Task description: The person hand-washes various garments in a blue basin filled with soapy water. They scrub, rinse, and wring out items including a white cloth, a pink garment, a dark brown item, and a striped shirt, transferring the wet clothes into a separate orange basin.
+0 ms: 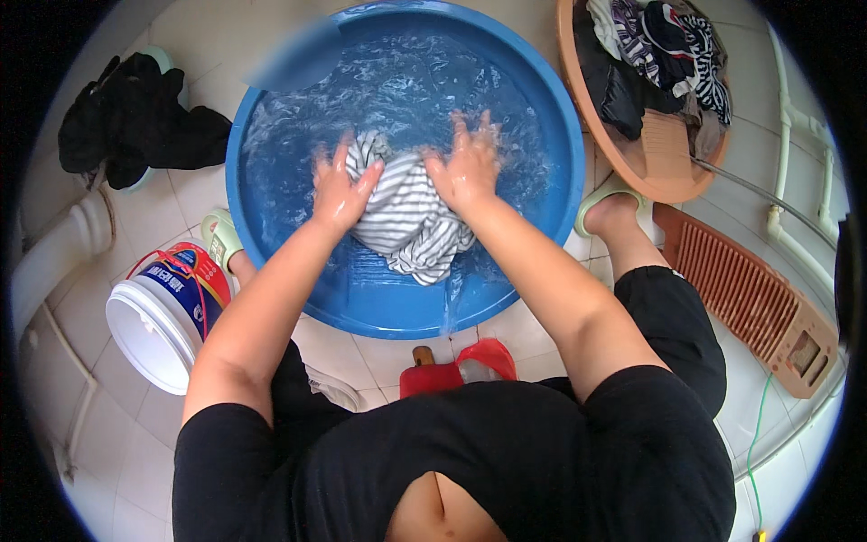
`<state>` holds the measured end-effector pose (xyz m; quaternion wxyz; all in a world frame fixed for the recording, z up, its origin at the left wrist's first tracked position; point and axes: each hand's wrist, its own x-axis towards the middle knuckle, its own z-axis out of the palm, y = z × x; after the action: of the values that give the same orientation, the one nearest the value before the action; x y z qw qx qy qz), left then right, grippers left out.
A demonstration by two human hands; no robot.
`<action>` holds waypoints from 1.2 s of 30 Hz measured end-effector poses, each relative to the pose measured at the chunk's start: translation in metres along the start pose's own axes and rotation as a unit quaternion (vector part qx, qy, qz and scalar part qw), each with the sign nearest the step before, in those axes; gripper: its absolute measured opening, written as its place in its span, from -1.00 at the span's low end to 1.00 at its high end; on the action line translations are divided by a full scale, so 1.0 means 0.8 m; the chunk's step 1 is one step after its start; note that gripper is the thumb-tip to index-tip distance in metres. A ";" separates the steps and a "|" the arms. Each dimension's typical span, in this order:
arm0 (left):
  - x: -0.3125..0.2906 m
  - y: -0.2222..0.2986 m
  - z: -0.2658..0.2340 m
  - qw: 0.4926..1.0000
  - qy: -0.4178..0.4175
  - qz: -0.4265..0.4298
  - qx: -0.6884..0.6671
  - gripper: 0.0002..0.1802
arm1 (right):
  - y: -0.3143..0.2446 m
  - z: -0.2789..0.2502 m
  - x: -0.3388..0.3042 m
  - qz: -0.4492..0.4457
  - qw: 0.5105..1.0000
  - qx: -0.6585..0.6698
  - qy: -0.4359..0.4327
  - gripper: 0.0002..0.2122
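A wet grey-and-white striped garment lies bunched in a big round blue basin of rippling water. My left hand is at the garment's left side, thumb against the cloth, its other fingers spread and slightly smeared by motion. At the upper right of the cloth, my right hand has its fingers stretched out over the water, its thumb side at the fabric. Neither hand is closed round the garment. The cloth's lower end rests on a ridged part of the basin's near wall, where water runs over the rim.
An orange-brown basin with several clothes stands at the far right. Below it lies a brown washboard. At left are a white bucket, a white pipe and black clothing. A red plastic bag lies near me.
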<state>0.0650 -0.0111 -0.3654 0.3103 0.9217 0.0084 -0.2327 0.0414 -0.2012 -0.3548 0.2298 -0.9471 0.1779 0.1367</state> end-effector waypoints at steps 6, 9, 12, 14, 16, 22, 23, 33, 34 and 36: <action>-0.035 0.022 -0.042 0.948 -0.158 0.108 -0.254 -0.73 | -0.027 -0.041 -0.054 -0.049 0.964 0.132 -0.228 -0.49; -0.091 0.036 -0.050 0.948 -0.110 0.219 -0.204 -0.76 | -0.021 -0.069 -0.123 -0.226 0.958 0.110 -0.136 -0.58; -0.121 0.023 -0.033 0.948 -0.092 0.305 -0.013 -0.76 | 0.015 -0.021 -0.139 -0.365 0.925 0.071 -0.076 -0.62; -0.127 0.010 -0.016 0.942 -0.046 0.326 0.058 -0.78 | 0.022 -0.005 -0.129 -0.444 0.894 0.061 -0.025 -0.64; -0.112 0.001 -0.002 0.937 -0.016 0.340 0.083 -0.79 | 0.019 0.006 -0.111 -0.444 0.893 0.066 -0.037 -0.65; -0.027 -0.005 0.014 0.929 0.020 0.370 -0.002 -0.78 | 0.002 0.006 -0.036 -0.443 0.887 -0.002 -0.131 -0.67; -0.023 -0.002 0.016 0.944 0.015 0.330 -0.010 -0.76 | 0.000 0.007 -0.028 -0.415 0.897 0.004 -0.153 -0.67; 0.061 -0.013 -0.033 0.786 0.124 -0.248 -0.553 -0.38 | -0.024 -0.071 0.079 0.023 0.974 0.201 -0.100 -0.46; 0.064 -0.022 -0.046 0.888 0.134 -0.237 -0.372 -0.38 | -0.012 -0.084 0.085 -0.018 0.986 0.161 -0.040 -0.47; 0.049 0.008 -0.072 0.977 0.136 -0.161 -0.023 -0.36 | 0.016 -0.092 0.091 -0.080 0.987 0.139 0.031 -0.45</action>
<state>0.1258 0.0117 -0.3382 0.2856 0.9240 0.2039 -0.1521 0.1149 -0.2677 -0.3214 0.3639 -0.9208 0.1255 0.0621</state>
